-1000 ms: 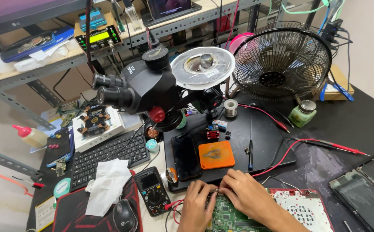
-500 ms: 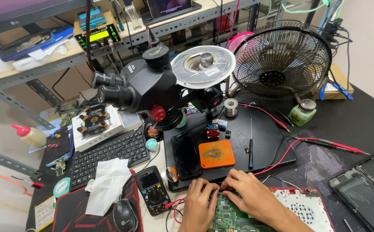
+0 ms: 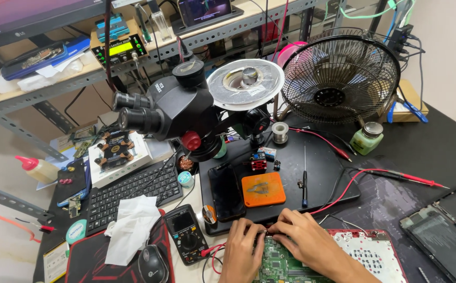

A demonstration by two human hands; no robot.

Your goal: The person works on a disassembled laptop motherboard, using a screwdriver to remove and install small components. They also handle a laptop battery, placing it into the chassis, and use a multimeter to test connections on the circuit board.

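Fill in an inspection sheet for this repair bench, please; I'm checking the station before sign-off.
Surface: black bench mat, crowded, with a black work plate in the middle.
Job's things: green circuit board in an opened device with a red-edged white casing, at the near edge.
Clutter: orange pad, dark phone, screwdriver, multimeter, crumpled tissue, keyboard, mouse.
Hands: left hand and right hand both rest fingertips on the board's top edge; any small part held is hidden.
Cables: red probe leads cross the mat toward the hands.
Surroundings: microscope, desk fan, shelf with instruments.
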